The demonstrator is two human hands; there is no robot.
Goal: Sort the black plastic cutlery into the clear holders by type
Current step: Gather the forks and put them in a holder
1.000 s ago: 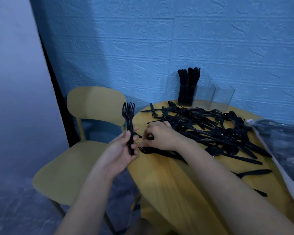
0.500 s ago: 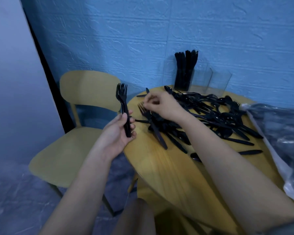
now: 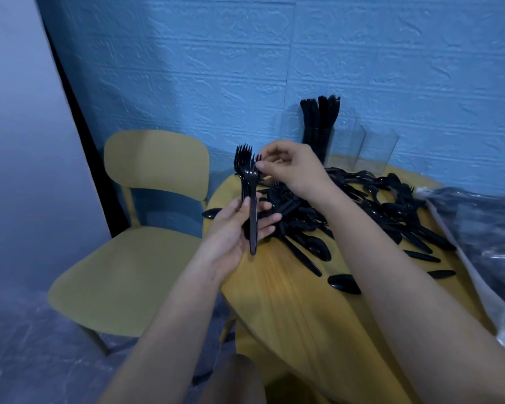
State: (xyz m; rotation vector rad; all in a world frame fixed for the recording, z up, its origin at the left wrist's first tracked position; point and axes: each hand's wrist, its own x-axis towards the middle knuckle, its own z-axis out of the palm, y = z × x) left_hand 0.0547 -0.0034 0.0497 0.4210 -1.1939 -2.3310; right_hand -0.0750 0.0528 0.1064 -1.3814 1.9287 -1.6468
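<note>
Mid-frame, the left hand [image 3: 239, 225] grips a bunch of forks [image 3: 247, 173] upright, tines up so they stack neat, I guess; the right hand [image 3: 289, 167] pinches another fork's head against the bunch. The pile [image 3: 362, 205] sits centre-right, holders [image 3: 359, 147] behind it by the wall, one already filled

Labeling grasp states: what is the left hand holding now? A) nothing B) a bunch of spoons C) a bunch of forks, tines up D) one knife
C: the left hand grips the handles of a bunch of forks with the tines pointing up, while the right hand pinches at the fork heads.
</note>
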